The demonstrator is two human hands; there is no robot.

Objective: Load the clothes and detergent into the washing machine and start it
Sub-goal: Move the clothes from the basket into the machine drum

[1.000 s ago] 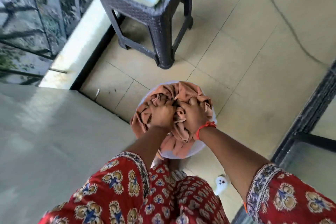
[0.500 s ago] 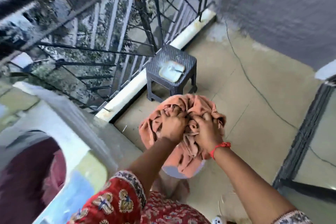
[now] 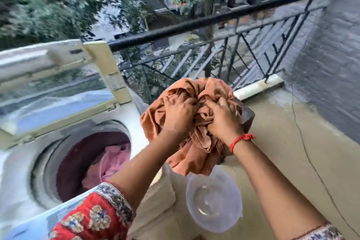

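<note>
Both hands, left hand (image 3: 178,115) and right hand (image 3: 224,121), clutch the bundled orange cloth (image 3: 194,154); the washing machine drum (image 3: 85,161), apparently open, lies down-left, nearer the left.

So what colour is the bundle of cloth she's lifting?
The cloth is a plain rusty orange, seen clearly in the head view, gripped by both hands.

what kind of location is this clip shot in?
Most likely a home balcony used for laundry. A black metal railing edges the tiled floor, with trees and buildings beyond it, and a top-loading washing machine stands open beside the rail.
</note>
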